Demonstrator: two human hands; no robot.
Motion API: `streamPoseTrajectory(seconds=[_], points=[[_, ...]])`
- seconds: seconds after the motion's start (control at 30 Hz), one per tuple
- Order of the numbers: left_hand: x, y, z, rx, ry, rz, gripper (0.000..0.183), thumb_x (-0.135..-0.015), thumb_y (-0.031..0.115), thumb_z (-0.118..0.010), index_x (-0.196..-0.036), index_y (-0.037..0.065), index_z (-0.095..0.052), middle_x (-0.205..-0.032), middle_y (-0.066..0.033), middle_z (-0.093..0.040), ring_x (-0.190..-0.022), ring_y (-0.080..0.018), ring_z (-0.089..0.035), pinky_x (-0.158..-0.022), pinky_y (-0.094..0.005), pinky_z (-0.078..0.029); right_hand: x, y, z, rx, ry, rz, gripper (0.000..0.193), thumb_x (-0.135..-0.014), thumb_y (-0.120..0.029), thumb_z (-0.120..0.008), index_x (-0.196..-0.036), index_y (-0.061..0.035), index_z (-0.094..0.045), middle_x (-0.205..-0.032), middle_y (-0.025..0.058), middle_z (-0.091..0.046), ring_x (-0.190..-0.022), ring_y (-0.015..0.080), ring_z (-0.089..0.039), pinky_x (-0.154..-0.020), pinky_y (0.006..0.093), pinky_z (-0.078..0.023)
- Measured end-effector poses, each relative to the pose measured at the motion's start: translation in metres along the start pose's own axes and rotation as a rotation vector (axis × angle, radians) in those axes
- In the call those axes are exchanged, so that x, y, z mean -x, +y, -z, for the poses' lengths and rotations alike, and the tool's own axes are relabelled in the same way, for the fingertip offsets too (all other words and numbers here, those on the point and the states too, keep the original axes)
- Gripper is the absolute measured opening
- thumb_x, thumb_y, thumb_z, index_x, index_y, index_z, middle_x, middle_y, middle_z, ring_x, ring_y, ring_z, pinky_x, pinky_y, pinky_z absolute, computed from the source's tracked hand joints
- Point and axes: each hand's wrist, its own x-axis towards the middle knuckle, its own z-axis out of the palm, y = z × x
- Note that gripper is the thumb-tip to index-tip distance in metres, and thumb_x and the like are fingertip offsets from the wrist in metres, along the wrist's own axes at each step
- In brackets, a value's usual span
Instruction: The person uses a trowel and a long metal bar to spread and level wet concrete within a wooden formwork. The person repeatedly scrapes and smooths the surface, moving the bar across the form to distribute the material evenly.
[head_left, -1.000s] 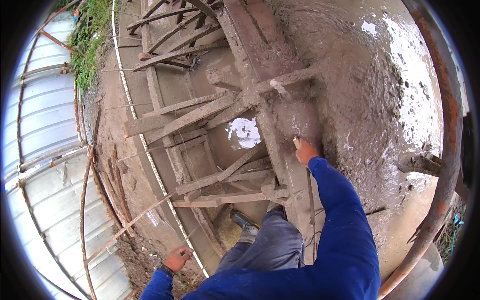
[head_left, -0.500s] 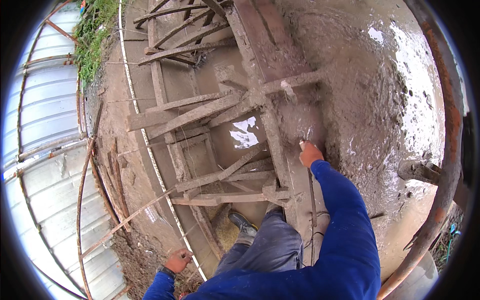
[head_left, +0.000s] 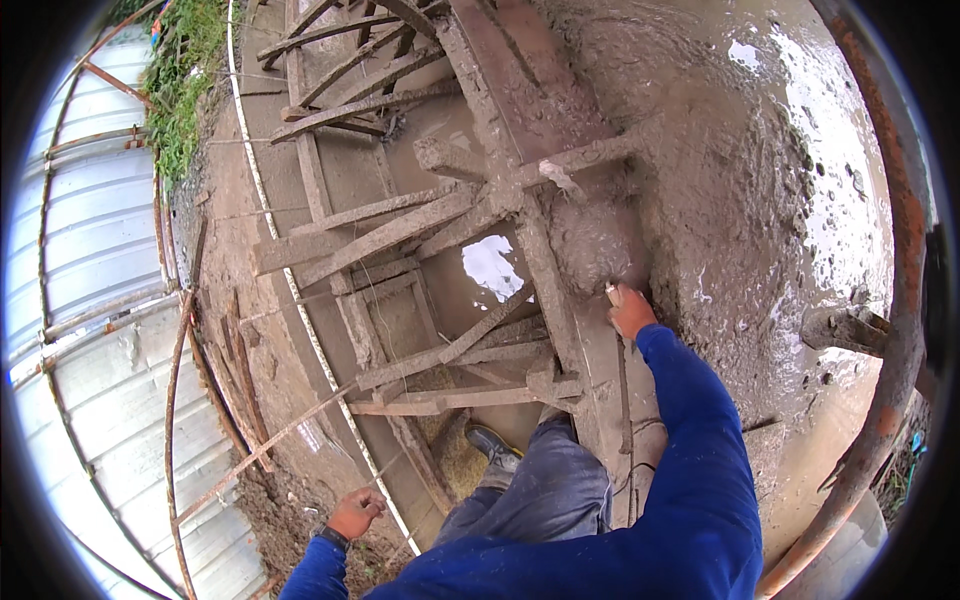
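My right hand (head_left: pixel 631 312) is closed around the upper end of a dark slim hose (head_left: pixel 625 400), held low over wet grey-brown concrete (head_left: pixel 605 235). A small pale tip pokes out by the thumb; what lies under the surface is hidden. The concrete looks churned just ahead of this hand, beside a mud-coated timber beam (head_left: pixel 553 290). Off to the lower left, my left hand (head_left: pixel 355 513) hangs with its fingers curled and nothing visible in them. A long white string-like line (head_left: pixel 318 345) passes just right of it.
Mud-covered timber braces (head_left: pixel 400 235) cross the trench to my left and ahead. My boot (head_left: pixel 492 445) stands among them. A rusty curved pipe (head_left: pixel 905 250) bounds the right side. Metal sheets (head_left: pixel 110 385) lie at the left, with rusty bars (head_left: pixel 172 400) beside them.
My right hand has shifted slightly right and nearer to me. The concrete ahead of it has changed shape. The left hand has moved a little left, still curled.
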Motion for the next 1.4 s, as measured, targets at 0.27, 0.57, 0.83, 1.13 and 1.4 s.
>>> streamPoseTrajectory(seconds=[0.27,0.57,0.83,1.13,1.4], points=[[-0.004,-0.002,0.003,-0.022,-0.038,-0.013,0.018,-0.099,0.011,-0.060,-0.106,-0.003,-0.068,-0.094,-0.0090,-0.072,-0.085,-0.0166,-0.071,-0.079,-0.0318,-0.057,0.013,0.004,-0.001,-0.055,-0.004,-0.010,0.035,-0.075,-0.017,-0.076,-0.099,-0.0009,-0.056,-0.097,0.0290,-0.064,-0.098,0.0508,-0.058,-0.086,0.0552,-0.047],[-0.010,0.005,-0.003,0.002,-0.053,-0.017,0.015,-0.098,0.007,-0.060,-0.106,-0.003,-0.068,-0.092,-0.0065,-0.070,-0.085,-0.0159,-0.072,-0.077,-0.0314,-0.057,0.020,0.001,0.006,-0.063,-0.003,0.041,0.036,-0.076,-0.017,-0.074,-0.102,0.0003,-0.057,-0.097,0.0298,-0.065,-0.098,0.0511,-0.060,-0.086,0.0549,-0.049],[-0.018,0.004,0.002,0.002,-0.037,-0.058,0.014,-0.097,0.008,-0.061,-0.103,-0.003,-0.068,-0.092,-0.0063,-0.070,-0.081,-0.0135,-0.070,-0.074,-0.0300,-0.055,0.034,0.001,0.009,-0.102,-0.004,0.028,0.041,-0.077,-0.016,-0.070,-0.114,-0.0019,-0.060,-0.100,0.0303,-0.066,-0.097,0.0523,-0.061,-0.085,0.0536,-0.050],[-0.023,0.014,0.000,0.025,-0.035,-0.057,0.012,-0.097,0.007,-0.060,-0.103,-0.001,-0.068,-0.088,-0.0043,-0.069,-0.077,-0.0116,-0.065,-0.074,-0.0278,-0.053,0.044,-0.019,0.045,-0.119,-0.019,0.029,0.038,-0.079,-0.017,-0.073,-0.110,-0.0024,-0.057,-0.099,0.0290,-0.066,-0.099,0.0522,-0.061,-0.084,0.0550,-0.050],[-0.041,-0.036,0.002,-0.137,-0.011,-0.248,0.016,-0.099,0.012,-0.060,-0.106,-0.001,-0.067,-0.090,-0.0065,-0.069,-0.081,-0.0162,-0.068,-0.079,-0.0332,-0.057,0.066,-0.026,0.072,-0.130,-0.009,0.041,0.033,-0.077,-0.012,-0.074,-0.101,-0.0013,-0.055,-0.090,0.0272,-0.062,-0.086,0.0513,-0.057,-0.077,0.0492,-0.050]])
